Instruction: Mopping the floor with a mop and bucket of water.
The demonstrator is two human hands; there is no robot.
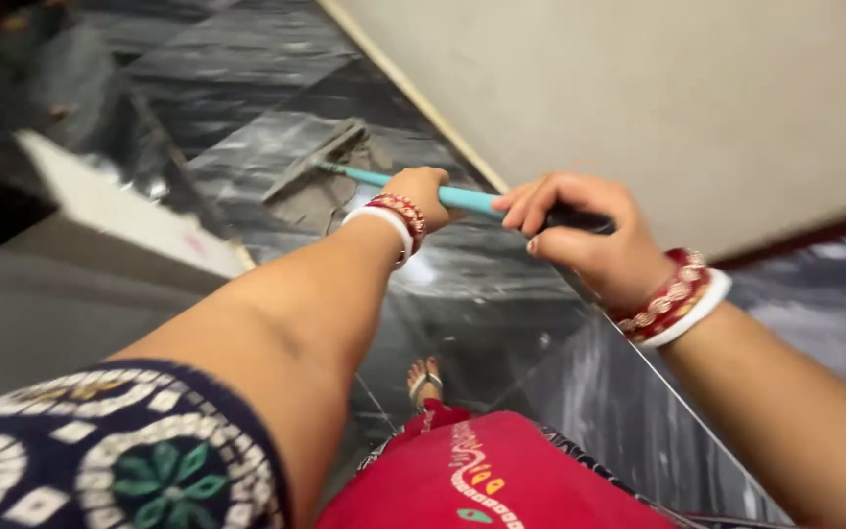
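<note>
Mop: head flat on the dark marble floor, near the pale wall. Its teal handle runs rightward through the left hand, clasped around it, to the right hand, gripping the black end.

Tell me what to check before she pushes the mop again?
1. Left hand wrapped around the teal handle: ok.
2. Right hand gripping the handle's black end: ok.
3. Mop head flat on the dark floor: ok.
4. Sandalled foot away from the mop head: ok.
5. Floor wet or slippery: cannot tell.
6. Mop head clear of the wall: ok.
</note>
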